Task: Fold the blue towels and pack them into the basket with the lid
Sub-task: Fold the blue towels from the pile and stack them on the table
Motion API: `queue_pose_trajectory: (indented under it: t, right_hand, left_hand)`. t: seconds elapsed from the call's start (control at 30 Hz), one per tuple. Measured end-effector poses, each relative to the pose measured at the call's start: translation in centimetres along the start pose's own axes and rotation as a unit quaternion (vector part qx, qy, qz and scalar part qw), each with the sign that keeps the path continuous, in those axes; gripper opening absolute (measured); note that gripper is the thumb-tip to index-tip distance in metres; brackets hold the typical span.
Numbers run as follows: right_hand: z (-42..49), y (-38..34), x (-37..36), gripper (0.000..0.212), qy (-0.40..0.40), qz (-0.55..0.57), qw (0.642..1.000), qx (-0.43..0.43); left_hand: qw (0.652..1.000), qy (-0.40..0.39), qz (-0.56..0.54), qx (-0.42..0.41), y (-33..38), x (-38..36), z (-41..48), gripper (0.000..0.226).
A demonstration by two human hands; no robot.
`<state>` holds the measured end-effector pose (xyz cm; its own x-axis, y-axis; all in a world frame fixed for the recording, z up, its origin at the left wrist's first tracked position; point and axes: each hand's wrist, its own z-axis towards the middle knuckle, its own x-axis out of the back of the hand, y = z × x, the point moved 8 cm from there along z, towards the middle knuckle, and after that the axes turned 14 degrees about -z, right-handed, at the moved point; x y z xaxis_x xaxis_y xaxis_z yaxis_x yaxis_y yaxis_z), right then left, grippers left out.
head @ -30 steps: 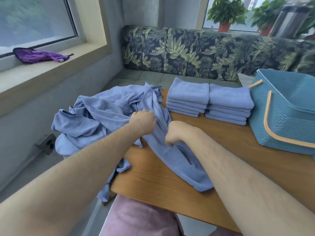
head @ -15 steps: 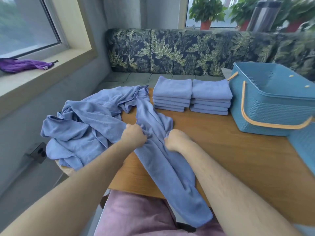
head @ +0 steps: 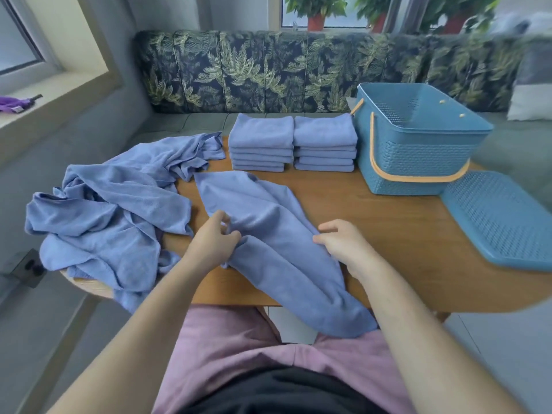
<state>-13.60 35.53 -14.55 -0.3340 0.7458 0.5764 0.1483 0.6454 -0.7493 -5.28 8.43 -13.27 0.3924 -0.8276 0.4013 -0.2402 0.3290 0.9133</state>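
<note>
Towel (head: 268,222) in blue microfibre, unfolded and creased, lies diagonally across the near part of the wooden table (head: 382,234); its far corner is flat on the tabletop and its near end hangs over the table edge onto the person's pink-clad lap (head: 239,354). Left hand (head: 213,242) grasps a raised fold at the towel's left edge, with fingers and thumb curled round the cloth. Right hand (head: 343,245) pinches the towel's right edge between thumb and fingertips, knuckles up.

Heap of unfolded blue towels (head: 113,210) occupies the left end of the table, spilling over its rim, apart from the held towel. 2 stacks of folded blue towels stand side by side at the far edge, touching each other: left stack (head: 261,141) and right stack (head: 325,141). Blue plastic basket (head: 418,156) stands just right of the right stack, uncovered, with its orange handle (head: 415,178) dropped against the front wall. Basket lid (head: 504,219) lies flat on the table's right end, just beside the basket's base.

Background: leaf-patterned sofa (head: 268,70) behind the table; potted plants (head: 316,10) on the far sill; purple cloth (head: 13,103) on the left window ledge.
</note>
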Motion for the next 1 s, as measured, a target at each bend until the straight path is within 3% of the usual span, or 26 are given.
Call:
queue_pose_trajectory:
  t: [0.13, 0.27, 0.3, 0.4, 0.43, 0.53, 0.67, 0.83, 0.97, 1.0]
  right_hand:
    - [-0.6, 1.9, -0.3, 0.044, -0.059, 0.043, 0.997, -0.040]
    - [-0.3, 2.8, -0.9, 0.077, -0.110, 0.087, 0.989, -0.040]
    - [-0.7, 2.6, -0.9, 0.071, -0.112, 0.109, 0.987, -0.035]
    - [-1.5, 2.7, -0.8, 0.024, -0.087, 0.175, 0.981, -0.014]
    - [-1.5, 3.0, -0.6, 0.020, -0.067, 0.183, 0.981, -0.008]
    - [-1.4, 3.8, -0.1, 0.019, -0.015, 0.192, 0.981, -0.010]
    - [-1.5, 3.9, 0.4, 0.018, -0.002, 0.230, 0.973, -0.023]
    - [-1.2, 3.5, 1.3, 0.038, 0.019, 0.353, 0.935, 0.010]
    - [-1.6, 2.8, 2.0, 0.009, 0.045, 0.353, 0.934, 0.030]
    - [-1.7, 2.7, 2.1, 0.010, 0.053, 0.344, 0.937, 0.032]
  left_hand:
    - [0.999, 0.019, -0.042, -0.011, -0.5, 1.1, -1.1, 0.019]
    - [0.995, 0.045, -0.090, 0.013, -2.1, 2.2, -1.7, 0.023]
    - [0.993, 0.047, -0.105, 0.030, -2.6, 2.4, -1.8, 0.025]
    - [0.991, 0.047, -0.120, 0.047, -3.4, 2.9, -1.8, 0.019]
    - [0.992, 0.042, -0.115, 0.041, -3.4, 3.0, -1.8, 0.015]
    - [0.987, 0.030, -0.159, 0.024, -3.1, 2.9, -2.1, 0.015]
    - [0.972, 0.032, -0.231, 0.000, -2.5, 3.2, -2.7, 0.009]
    - [0.936, 0.045, -0.347, -0.032, -1.4, 3.9, -3.4, 0.011]
    - [0.905, 0.031, -0.423, -0.038, -0.7, 3.7, -3.5, 0.018]
    - [0.893, 0.018, -0.448, -0.027, -0.6, 3.5, -3.4, 0.022]
